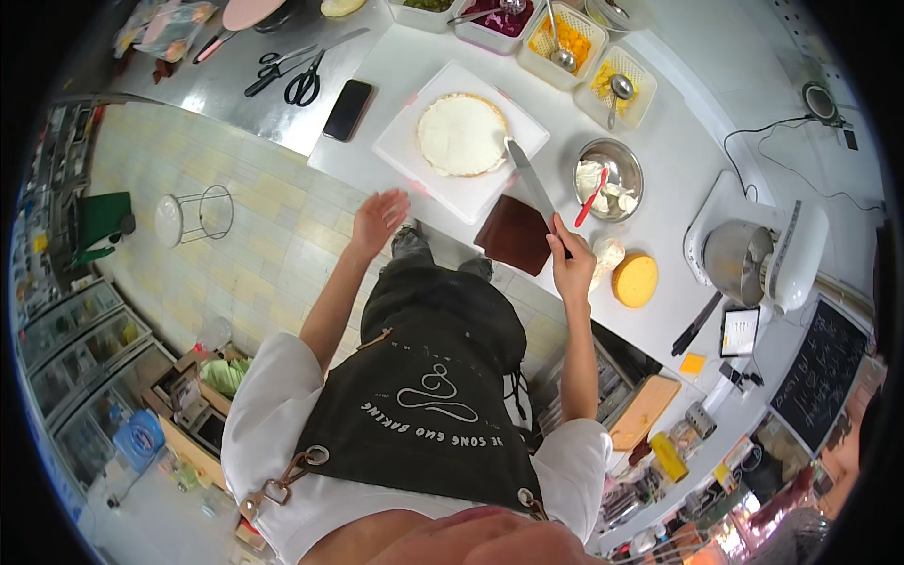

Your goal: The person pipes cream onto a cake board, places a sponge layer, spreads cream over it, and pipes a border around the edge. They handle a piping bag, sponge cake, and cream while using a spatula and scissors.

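My right hand (573,260) is closed around the dark handle of an icing spatula (531,178). White cream sits on the blade's tip, which is at the right edge of a round cake layer (462,134) spread with white cream. The cake lies on a translucent white board (413,185). My left hand (380,220) is held in the air near the table's front edge, fingers apart and holding nothing. Right of the cake stands a steel bowl (613,152) with white cream and a red-handled spatula (593,196). A dark brown folded cloth or mat (514,236) lies under the spatula.
A phone (347,110) and scissors (305,83) lie left of the board. Tubs with spoons, including diced orange fruit (565,44) and yellow fruit (616,87), stand behind. On the right are a round yellow cake (635,280) and a stand mixer (748,263). A stool (169,220) stands on the floor.
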Action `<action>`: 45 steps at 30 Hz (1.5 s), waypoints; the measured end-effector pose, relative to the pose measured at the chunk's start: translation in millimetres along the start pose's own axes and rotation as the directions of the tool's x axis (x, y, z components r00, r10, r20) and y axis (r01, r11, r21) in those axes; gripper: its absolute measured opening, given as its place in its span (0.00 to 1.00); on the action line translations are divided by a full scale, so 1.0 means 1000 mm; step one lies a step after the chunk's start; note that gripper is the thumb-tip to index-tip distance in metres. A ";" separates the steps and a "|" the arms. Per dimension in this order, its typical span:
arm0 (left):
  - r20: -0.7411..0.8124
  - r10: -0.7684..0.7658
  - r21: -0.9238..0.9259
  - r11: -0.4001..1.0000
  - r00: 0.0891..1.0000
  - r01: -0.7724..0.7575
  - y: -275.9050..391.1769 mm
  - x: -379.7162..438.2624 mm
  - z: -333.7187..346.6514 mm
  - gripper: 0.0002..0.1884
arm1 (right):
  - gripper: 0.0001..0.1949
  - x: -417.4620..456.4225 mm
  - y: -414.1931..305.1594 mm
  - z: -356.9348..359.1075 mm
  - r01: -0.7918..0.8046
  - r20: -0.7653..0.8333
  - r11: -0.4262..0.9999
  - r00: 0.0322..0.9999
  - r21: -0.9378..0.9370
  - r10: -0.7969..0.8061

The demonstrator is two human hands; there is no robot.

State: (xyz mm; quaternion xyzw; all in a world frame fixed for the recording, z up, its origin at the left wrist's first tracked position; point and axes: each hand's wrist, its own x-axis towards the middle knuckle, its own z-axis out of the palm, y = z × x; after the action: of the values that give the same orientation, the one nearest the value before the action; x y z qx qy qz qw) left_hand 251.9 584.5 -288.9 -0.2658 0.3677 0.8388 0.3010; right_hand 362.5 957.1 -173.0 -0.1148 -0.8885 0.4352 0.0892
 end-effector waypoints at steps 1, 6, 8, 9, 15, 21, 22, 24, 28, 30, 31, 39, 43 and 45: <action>0.033 -0.004 -0.022 1.000 0.999 0.004 0.018 0.002 0.014 0.25 | 0.18 0.002 -0.010 0.007 0.010 -0.017 0.999 1.000 -0.036 -0.011; 0.247 -0.066 -0.211 0.970 0.967 0.120 0.061 0.032 0.029 0.33 | 0.17 0.018 -0.056 0.037 -0.026 -0.072 0.985 0.997 -0.170 0.014; 0.247 -0.095 -0.198 0.969 0.964 0.146 0.064 0.034 0.037 0.32 | 0.18 0.022 -0.059 0.048 -0.011 -0.112 0.966 0.993 -0.257 -0.019; 0.240 -0.110 -0.196 0.967 0.965 0.159 0.062 0.029 0.042 0.32 | 0.18 0.022 -0.060 0.053 -0.003 -0.116 0.952 0.993 -0.307 -0.034; 0.205 -0.245 -0.294 0.908 0.948 0.298 0.035 0.004 0.051 0.32 | 0.21 -0.026 -0.068 0.093 0.039 -0.089 0.957 0.994 -0.288 -0.068; 0.306 -0.350 -0.259 0.864 0.885 0.432 0.019 0.004 0.047 0.34 | 0.25 -0.025 -0.079 0.113 0.138 -0.080 0.868 0.977 -0.476 -0.199; 0.303 -0.334 -0.272 0.867 0.893 0.417 0.026 0.005 0.049 0.34 | 0.26 -0.015 -0.066 0.102 0.162 -0.116 0.815 0.956 -0.556 -0.269; 0.276 -0.278 -0.259 0.900 0.920 0.350 0.041 0.016 0.046 0.34 | 0.27 -0.002 -0.054 0.076 0.137 -0.155 0.765 0.942 -0.629 -0.296; 0.228 -0.223 -0.284 0.916 0.948 0.284 0.056 0.021 0.048 0.34 | 0.26 -0.006 -0.049 0.055 0.093 -0.140 0.793 0.966 -0.602 -0.219; 0.243 -0.270 -0.325 0.883 0.932 0.340 0.048 0.019 0.048 0.33 | 0.25 -0.024 -0.052 0.074 0.029 -0.124 0.903 0.988 -0.428 -0.091; 0.269 -0.301 -0.358 0.851 0.915 0.385 0.037 0.015 0.046 0.33 | 0.24 -0.031 -0.059 0.086 -0.007 -0.105 0.942 0.994 -0.335 -0.030; 0.473 -0.363 -0.234 0.827 0.803 0.512 0.008 0.003 0.057 0.31 | 0.27 -0.018 -0.066 0.091 0.121 -0.155 0.784 0.951 -0.609 -0.266; 0.257 -0.332 -0.276 0.875 0.908 0.398 0.030 0.015 0.047 0.30 | 0.28 -0.015 -0.050 0.068 0.041 -0.209 0.796 0.955 -0.604 -0.208; 0.289 -0.336 -0.294 0.860 0.897 0.417 0.030 0.016 0.044 0.27 | 0.26 -0.022 -0.053 0.078 0.021 -0.192 0.866 0.972 -0.499 -0.134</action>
State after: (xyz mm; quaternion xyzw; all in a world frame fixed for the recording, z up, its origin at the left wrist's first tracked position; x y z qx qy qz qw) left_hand 209.6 607.1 -259.8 -0.2841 0.1169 0.8396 0.4479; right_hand 356.8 861.0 -179.4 -0.1453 -0.9585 0.1745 0.1724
